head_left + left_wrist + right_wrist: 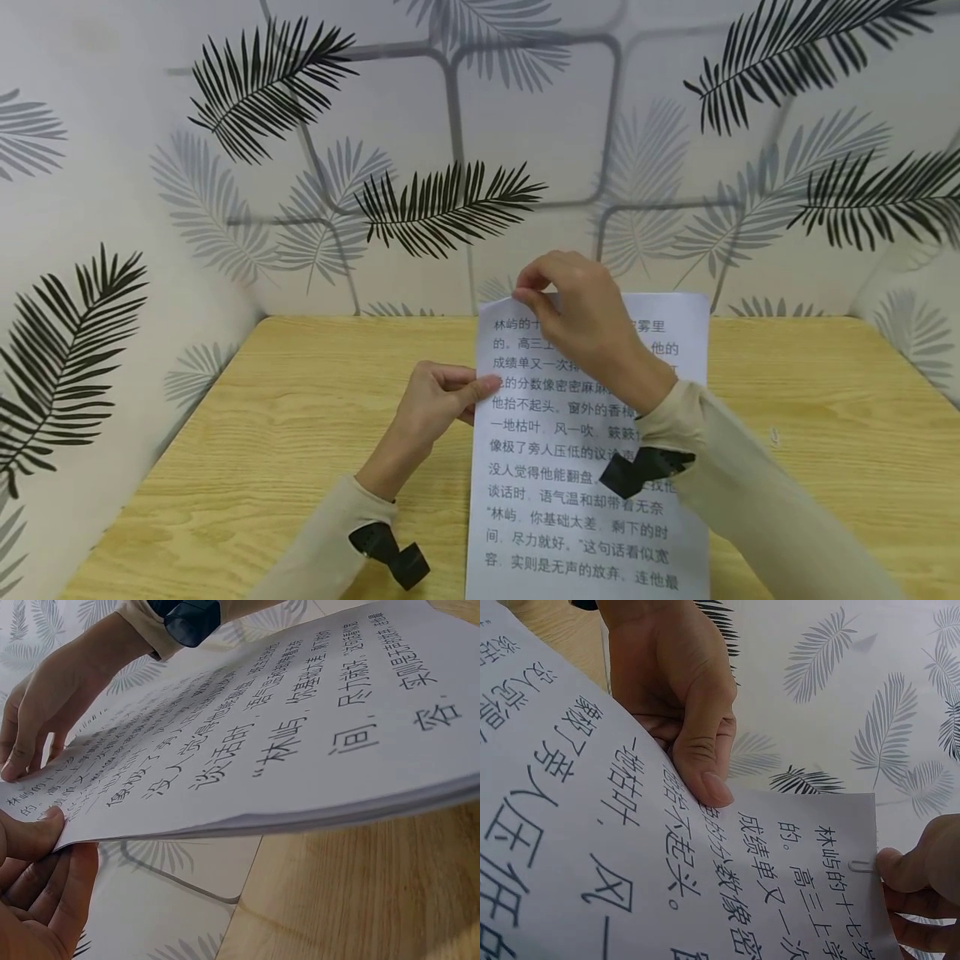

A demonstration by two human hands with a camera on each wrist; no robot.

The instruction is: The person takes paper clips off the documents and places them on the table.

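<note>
A stack of printed paper sheets (577,500) stands tilted up off the table, its text facing the head camera. My left hand (435,404) grips the stack's left edge, the thumb (709,784) on the printed face and the fingers behind. At the top left corner my right hand (581,312) pinches a small paper clip (861,866), which sits over the top edge of the paper. The thumb tip of the right hand (930,877) lies at the clip's outer end. In the left wrist view several layers show along the edge of the stack.
The wooden table (300,400) extends to both sides of the paper. A small pale item (775,436), perhaps another paper clip, lies on the table to the right. A wall with leaf patterns (450,208) rises behind the table.
</note>
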